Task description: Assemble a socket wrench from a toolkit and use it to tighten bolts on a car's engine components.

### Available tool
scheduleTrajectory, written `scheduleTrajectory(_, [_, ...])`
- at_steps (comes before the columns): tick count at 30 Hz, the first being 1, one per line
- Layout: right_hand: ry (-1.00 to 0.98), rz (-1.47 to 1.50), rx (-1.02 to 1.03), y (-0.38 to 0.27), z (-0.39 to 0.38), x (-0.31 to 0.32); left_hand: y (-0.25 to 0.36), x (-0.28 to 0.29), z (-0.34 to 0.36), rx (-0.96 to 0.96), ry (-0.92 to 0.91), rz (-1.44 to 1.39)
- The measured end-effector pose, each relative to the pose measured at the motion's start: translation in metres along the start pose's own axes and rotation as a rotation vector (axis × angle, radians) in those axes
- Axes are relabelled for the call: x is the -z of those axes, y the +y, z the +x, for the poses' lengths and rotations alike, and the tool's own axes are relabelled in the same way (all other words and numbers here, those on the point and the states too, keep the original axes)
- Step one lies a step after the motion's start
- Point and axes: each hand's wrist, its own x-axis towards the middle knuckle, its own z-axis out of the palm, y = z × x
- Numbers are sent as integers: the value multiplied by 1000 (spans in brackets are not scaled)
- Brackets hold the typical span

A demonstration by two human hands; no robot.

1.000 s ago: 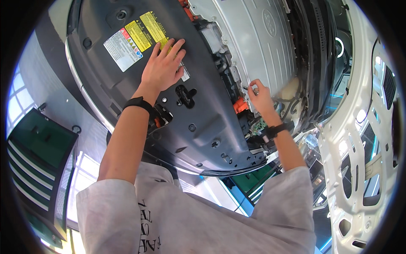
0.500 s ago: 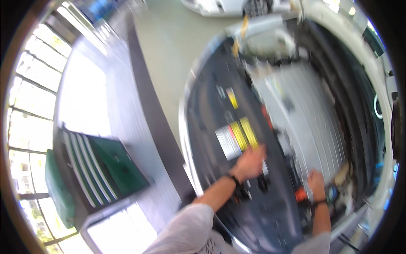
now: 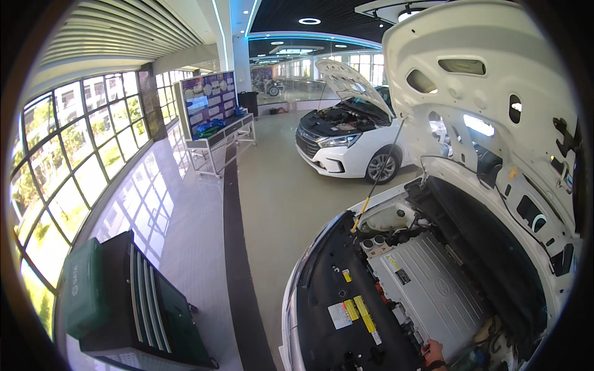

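Note:
Only the top of my right hand [image 3: 435, 353] shows, at the lower edge of the picture. It rests at the near edge of the ribbed silver cover [image 3: 427, 287] in the open engine bay of a white car, and a dark band sits at the wrist. Its fingers are too cut off to tell whether they hold anything. My left hand is out of view. A black front panel [image 3: 322, 297] with white and yellow stickers [image 3: 352, 312] lies left of the silver cover. The white hood [image 3: 495, 93] stands raised on a thin prop rod [image 3: 377, 179].
A second white car [image 3: 346, 142] with its hood up stands further back. A dark tool cabinet [image 3: 142, 309] with a green case [image 3: 83, 287] on top is at the lower left. A display board on a metal table [image 3: 204, 105] stands by the tall windows [image 3: 55, 161].
The camera has swung up from the engine bay to the showroom. Both hands were on the engine parts; now only a part of my right hand shows, and my left hand has left the picture.

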Motion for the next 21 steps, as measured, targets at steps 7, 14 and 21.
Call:
scheduleTrajectory(7, [-157,-145,-45,-49,-141,-60,42,2,1,5,64,-272])
scheduleTrajectory(14, [-192,-227,2,-49,-156,-38,35,-34,-12,-21,-3,-352])
scheduleTrajectory(21, [-186,-435,-51,-30,-157,-10,-87,-41,-11,-354,-220,5])
